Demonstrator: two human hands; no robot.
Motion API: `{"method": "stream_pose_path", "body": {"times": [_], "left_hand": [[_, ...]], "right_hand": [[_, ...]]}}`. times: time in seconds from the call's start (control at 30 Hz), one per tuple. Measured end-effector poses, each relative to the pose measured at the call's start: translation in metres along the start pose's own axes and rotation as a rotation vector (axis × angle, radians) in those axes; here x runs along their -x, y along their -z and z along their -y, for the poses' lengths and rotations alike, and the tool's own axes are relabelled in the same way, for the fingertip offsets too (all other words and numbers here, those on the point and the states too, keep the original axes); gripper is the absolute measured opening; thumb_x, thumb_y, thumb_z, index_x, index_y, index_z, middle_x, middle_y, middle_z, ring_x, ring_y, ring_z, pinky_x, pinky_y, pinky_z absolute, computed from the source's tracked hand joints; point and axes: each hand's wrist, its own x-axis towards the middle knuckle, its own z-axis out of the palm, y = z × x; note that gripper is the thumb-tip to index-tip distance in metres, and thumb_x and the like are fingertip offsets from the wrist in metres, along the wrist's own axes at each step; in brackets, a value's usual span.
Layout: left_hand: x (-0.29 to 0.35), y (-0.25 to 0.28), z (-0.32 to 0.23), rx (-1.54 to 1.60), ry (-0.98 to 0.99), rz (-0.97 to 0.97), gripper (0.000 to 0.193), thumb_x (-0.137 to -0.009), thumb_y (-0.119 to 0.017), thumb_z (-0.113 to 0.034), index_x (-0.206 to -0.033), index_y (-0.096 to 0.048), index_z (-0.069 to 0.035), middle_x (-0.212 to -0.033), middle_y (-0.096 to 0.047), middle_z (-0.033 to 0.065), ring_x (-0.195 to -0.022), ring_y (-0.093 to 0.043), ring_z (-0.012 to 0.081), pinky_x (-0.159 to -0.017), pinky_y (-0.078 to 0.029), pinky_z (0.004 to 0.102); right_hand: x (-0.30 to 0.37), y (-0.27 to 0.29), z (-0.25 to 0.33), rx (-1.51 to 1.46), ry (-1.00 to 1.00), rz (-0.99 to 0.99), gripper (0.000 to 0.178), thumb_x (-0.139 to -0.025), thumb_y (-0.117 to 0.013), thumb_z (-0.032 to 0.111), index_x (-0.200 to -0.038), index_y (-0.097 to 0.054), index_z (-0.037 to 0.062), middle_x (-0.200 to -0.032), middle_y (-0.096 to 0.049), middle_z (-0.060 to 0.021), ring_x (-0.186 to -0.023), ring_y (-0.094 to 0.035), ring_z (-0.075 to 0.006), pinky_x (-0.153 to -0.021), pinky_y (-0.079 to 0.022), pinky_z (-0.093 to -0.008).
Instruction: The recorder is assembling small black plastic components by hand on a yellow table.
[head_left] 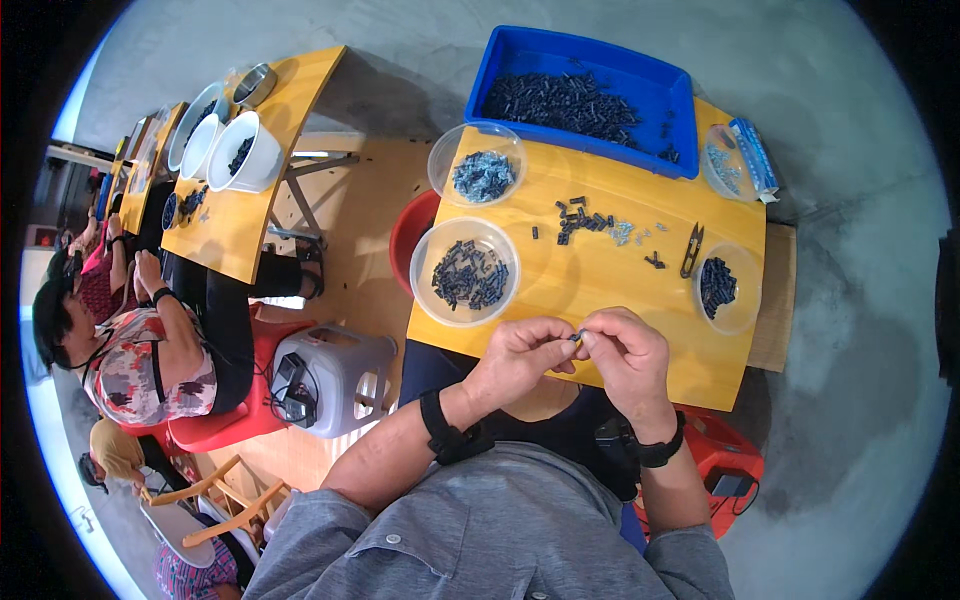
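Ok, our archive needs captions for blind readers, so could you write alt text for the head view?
Seen from above, a person's left hand and right hand pinch a small dark part together over a yellow table. On it are clear bowls of small dark pieces, a blue bin and snips; other people sit at left.
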Motion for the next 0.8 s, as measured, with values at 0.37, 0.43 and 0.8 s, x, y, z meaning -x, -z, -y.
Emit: {"method": "stream_pose_path", "body": {"times": [0.37,0.43,0.8], "left_hand": [[-0.005,0.003,-0.001,0.059,0.028,-0.003,0.013,-0.091,-0.056,-0.007,-0.097,-0.062,0.002,-0.085,-0.064,0.0032,-0.074,-0.060,0.0084,-0.069,-0.051,0.0225],[-0.005,0.005,-0.001,0.063,0.034,0.018,0.012,-0.091,-0.056,-0.007,-0.096,-0.062,0.002,-0.082,-0.064,0.0033,-0.073,-0.060,0.0087,-0.068,-0.050,0.0230],[-0.003,0.008,-0.005,0.279,0.139,0.141,0.010,-0.091,-0.053,-0.005,-0.095,-0.060,0.002,-0.077,-0.062,0.0068,-0.067,-0.061,0.0141,-0.064,-0.050,0.0258]], "right_hand": [[-0.007,0.003,-0.002,0.022,-0.014,0.024,0.009,-0.082,-0.056,-0.007,-0.088,-0.061,-0.0044,-0.083,-0.061,-0.0105,-0.069,-0.061,-0.0137,-0.061,-0.050,-0.0234],[-0.010,0.006,-0.002,0.053,0.025,0.084,0.010,-0.081,-0.057,-0.007,-0.088,-0.062,-0.0040,-0.083,-0.062,-0.0114,-0.070,-0.062,-0.0156,-0.062,-0.050,-0.0250],[-0.021,0.019,-0.004,0.105,0.208,0.217,0.013,-0.078,-0.061,-0.007,-0.088,-0.064,0.0007,-0.085,-0.066,-0.0120,-0.075,-0.065,-0.0222,-0.067,-0.052,-0.0288]]}}
